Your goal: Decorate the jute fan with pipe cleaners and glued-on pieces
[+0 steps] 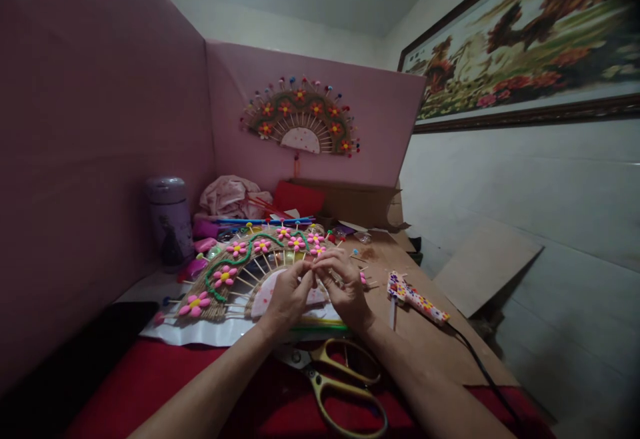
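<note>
A handmade fan (240,267) of thin wooden sticks, jute cord, a green wavy cord and several pink flowers lies flat on the table in front of me. My left hand (289,294) and my right hand (344,283) meet over the fan's right half, fingertips pinched together on something too small to make out. Whether they grip a stick, a flower or a bead cannot be told. A finished fan (301,117) of the same kind, with red flowers, hangs on the pink board behind.
Gold-handled scissors (340,379) lie under my wrists on the red cloth. A dotted glue gun (415,299) with a black cable rests at the right on cardboard. A purple flask (169,220), crumpled cloth (230,195) and craft supplies crowd the back left. Pink boards (100,125) wall the left and back.
</note>
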`<state>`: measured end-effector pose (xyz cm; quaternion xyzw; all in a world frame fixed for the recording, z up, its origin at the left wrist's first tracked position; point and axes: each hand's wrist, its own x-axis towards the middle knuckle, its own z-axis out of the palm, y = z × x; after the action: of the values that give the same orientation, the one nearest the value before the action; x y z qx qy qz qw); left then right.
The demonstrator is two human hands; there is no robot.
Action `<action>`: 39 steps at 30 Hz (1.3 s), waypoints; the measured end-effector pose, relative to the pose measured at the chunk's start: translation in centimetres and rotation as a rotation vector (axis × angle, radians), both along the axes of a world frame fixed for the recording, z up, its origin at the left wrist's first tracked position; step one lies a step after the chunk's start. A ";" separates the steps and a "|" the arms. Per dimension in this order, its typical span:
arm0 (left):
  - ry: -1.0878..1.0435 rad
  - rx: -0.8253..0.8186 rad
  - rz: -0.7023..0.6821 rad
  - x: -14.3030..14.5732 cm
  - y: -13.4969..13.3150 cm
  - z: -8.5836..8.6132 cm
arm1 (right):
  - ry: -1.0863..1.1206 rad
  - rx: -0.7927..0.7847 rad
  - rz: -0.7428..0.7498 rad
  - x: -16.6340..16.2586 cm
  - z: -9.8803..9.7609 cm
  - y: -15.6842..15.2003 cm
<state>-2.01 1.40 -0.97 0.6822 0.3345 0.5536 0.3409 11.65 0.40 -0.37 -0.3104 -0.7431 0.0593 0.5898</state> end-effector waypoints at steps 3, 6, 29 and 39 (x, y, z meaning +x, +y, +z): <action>0.032 0.022 -0.002 0.1 -0.3 0.2 | -0.012 -0.011 0.003 -0.2 -0.3 0.1; 0.034 0.021 0.019 0.0 -0.6 0.4 | 0.008 -0.021 -0.004 -0.1 -0.4 0.2; -0.035 -0.069 0.066 0.2 0.1 -0.4 | 0.181 -0.087 -0.117 0.5 -0.5 0.7; 0.091 -0.040 0.036 0.2 -0.4 -0.1 | 0.014 -0.021 -0.097 0.1 -0.6 0.5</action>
<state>-1.82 0.97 -1.07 0.6938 0.3729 0.5211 0.3286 11.75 0.88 -0.99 -0.3518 -0.7223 0.0408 0.5939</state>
